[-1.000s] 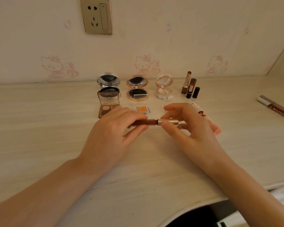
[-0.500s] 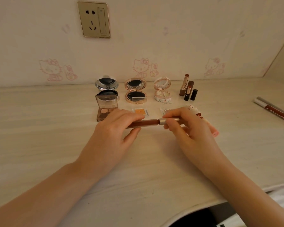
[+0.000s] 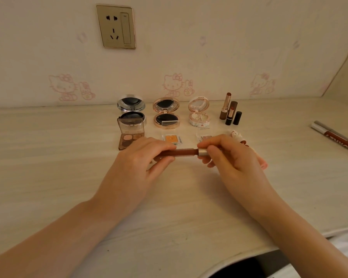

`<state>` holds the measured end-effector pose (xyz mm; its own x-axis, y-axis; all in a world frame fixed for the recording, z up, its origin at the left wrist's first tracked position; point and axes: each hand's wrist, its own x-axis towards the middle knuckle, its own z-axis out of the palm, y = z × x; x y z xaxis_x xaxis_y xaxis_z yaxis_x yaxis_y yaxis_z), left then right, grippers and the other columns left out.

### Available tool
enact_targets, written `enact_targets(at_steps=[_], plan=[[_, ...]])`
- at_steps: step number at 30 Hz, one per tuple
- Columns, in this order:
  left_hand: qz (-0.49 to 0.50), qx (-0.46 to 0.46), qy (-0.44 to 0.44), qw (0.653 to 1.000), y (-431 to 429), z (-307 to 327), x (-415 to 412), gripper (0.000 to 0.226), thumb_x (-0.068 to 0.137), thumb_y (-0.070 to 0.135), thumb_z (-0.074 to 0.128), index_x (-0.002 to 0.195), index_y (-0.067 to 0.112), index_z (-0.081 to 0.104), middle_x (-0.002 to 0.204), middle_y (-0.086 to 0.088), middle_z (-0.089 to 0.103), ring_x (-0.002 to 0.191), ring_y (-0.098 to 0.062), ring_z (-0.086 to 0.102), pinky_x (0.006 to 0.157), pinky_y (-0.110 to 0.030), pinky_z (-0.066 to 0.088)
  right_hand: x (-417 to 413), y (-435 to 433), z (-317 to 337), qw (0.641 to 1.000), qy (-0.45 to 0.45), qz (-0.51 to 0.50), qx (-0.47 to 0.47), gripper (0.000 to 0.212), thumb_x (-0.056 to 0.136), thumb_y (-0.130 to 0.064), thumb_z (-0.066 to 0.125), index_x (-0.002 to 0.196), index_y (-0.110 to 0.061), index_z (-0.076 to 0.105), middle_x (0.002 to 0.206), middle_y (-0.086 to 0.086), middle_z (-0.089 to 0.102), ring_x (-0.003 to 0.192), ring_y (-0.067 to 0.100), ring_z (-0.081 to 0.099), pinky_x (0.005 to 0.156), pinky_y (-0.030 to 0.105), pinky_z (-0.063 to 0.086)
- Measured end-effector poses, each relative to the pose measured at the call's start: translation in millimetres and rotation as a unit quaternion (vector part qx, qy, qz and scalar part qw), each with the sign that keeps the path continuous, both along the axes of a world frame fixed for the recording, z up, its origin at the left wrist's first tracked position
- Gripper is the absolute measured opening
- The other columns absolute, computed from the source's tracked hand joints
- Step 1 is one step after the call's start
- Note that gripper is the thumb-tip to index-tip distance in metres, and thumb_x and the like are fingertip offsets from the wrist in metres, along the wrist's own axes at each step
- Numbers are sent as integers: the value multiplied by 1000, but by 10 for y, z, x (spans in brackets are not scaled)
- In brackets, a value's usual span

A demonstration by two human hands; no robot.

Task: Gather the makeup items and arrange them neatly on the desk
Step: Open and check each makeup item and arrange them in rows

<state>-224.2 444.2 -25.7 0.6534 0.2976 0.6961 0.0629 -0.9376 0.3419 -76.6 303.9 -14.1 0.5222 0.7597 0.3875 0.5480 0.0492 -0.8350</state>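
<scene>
Over the middle of the pale wood-grain desk (image 3: pixel 48 177), my left hand (image 3: pixel 133 167) and right hand (image 3: pixel 235 159) hold level a slim glossy brown lip tube (image 3: pixel 181 152), left pinching its barrel, right its pale gold cap (image 3: pixel 203 152); I judge it light, rigid, slippery, best gripped at both ends.

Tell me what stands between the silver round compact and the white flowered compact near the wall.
An open rose-gold compact sits between them, seen in the head view.
</scene>
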Motion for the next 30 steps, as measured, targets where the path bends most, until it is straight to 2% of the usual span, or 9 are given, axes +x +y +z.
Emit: enact_targets(at_steps=[3, 5, 7, 9, 12, 16, 21, 24, 30], plan=[[3, -13, -6, 1000, -3, 13, -4, 23, 89, 31, 63, 107, 16, 67, 94, 15, 59, 85, 1, 54, 81, -13, 45, 3, 6, -5, 1000, 3, 8, -5, 35, 89, -2, 57, 105, -34, 60, 101, -16, 66, 102, 3, 62, 91, 26, 50], [3, -17, -6, 1000, -12, 25, -7, 23, 87, 28, 60, 106, 16, 67, 94, 13, 61, 85, -1, 56, 80, -14, 46, 11, 6, -15, 1000, 31, -1, 6, 31, 88, -10, 62, 111, -30, 58, 105, -12, 67, 103, 3, 62, 91, 29, 51], [1, -15, -1, 1000, -15, 32, -10, 23, 86, 27, 61, 106, 16, 67, 95, 11, 63, 84, -2, 56, 80, -16, 47, 11, 10, -5, 998, 59, -25, 4, 18, 90, -28, 60, 108, -27, 62, 98, -10, 70, 96, 3, 65, 89, 30, 52], [0, -14, -2, 1000, -20, 28, -11, 22, 86, 26, 62, 106, 16, 67, 94, 10, 63, 84, -2, 56, 79, -17, 47, 19, 15, -3, 997, 62, -44, -3, 15, 92, -35, 54, 96, -26, 66, 83, -9, 72, 83, 1, 66, 82, 23, 52], [-2, -19, -6, 1000, -28, 28, -10, 22, 87, 27, 61, 105, 16, 67, 94, 12, 61, 85, -2, 56, 79, -16, 46, 8, 18, 7, 997, 49, -51, -3, 12, 93, -28, 56, 86, -28, 66, 73, -9, 70, 72, -2, 63, 71, 10, 46], [-7, -33, -8, 999, -17, 26, -8, 22, 87, 31, 60, 105, 18, 65, 93, 11, 62, 83, -4, 56, 78, -17, 47, 20, 13, 9, 998, 35, -47, 14, 10, 90, -22, 61, 91, -30, 66, 81, -10, 69, 82, 2, 66, 77, 22, 51], [-10, -54, -15, 998, -23, 29, -5, 25, 89, 41, 61, 109, 26, 59, 95, 24, 57, 90, 4, 58, 81, -10, 46, 34, -9, 29, 998, 49, -35, 27, 23, 87, -11, 64, 95, -32, 66, 89, -13, 65, 87, 7, 61, 79, 24, 52], [-17, -53, 0, 998, -65, 48, -12, 26, 88, 43, 53, 110, 28, 55, 96, 22, 58, 92, 4, 58, 80, -8, 46, 54, -33, 59, 995, 93, -26, 35, 27, 85, -5, 65, 96, -30, 66, 93, -8, 69, 87, 10, 63, 78, 30, 53], [-20, -15, 41, 999, -141, 76, 3, 26, 90, 46, 48, 105, 26, 56, 89, 13, 64, 79, -1, 59, 68, -17, 49, 107, -100, 193, 963, 259, -8, 80, 24, 86, -2, 63, 100, -21, 68, 86, 2, 68, 78, 12, 61, 69, 27, 48]])
